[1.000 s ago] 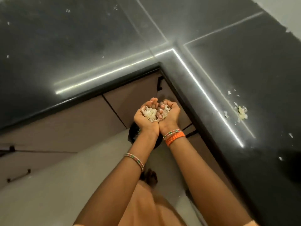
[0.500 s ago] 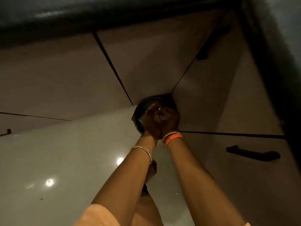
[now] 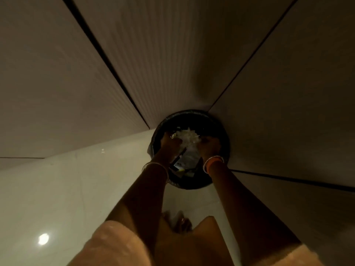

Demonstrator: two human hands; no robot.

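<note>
At the far left a glossy pale tiled floor (image 3: 57,189) runs toward the corner of the room, and a round spot of reflected light (image 3: 43,239) shines on it near the bottom edge. Above the floor stand beige cabinet fronts (image 3: 48,93), flat and split by thin dark gaps, which slant in toward a corner in the middle of the view.

A peach sleeve (image 3: 119,244) covers the left upper arm, and a thin bangle (image 3: 153,166) circles that wrist. The left hand (image 3: 170,143) reaches down over a round black bin (image 3: 224,135), which is lined with a dark bag and stands on the floor right in the cabinet corner. A clump of white vegetable scraps (image 3: 187,138) sits between the two hands, over the bin's mouth and touching both of them. Pale litter (image 3: 189,160) lies lower inside the bin.

The right hand (image 3: 208,144) is just beside the scraps on the other side, with orange bangles (image 3: 214,163) on its wrist. Both hands are dim and blurred, so I cannot tell whether their fingers are spread or curled around the scraps.

A bare foot (image 3: 180,221) shows on the floor between the forearms. To the right more cabinet fronts (image 3: 288,93) fill the view, with a horizontal gap dividing them lower down.
</note>
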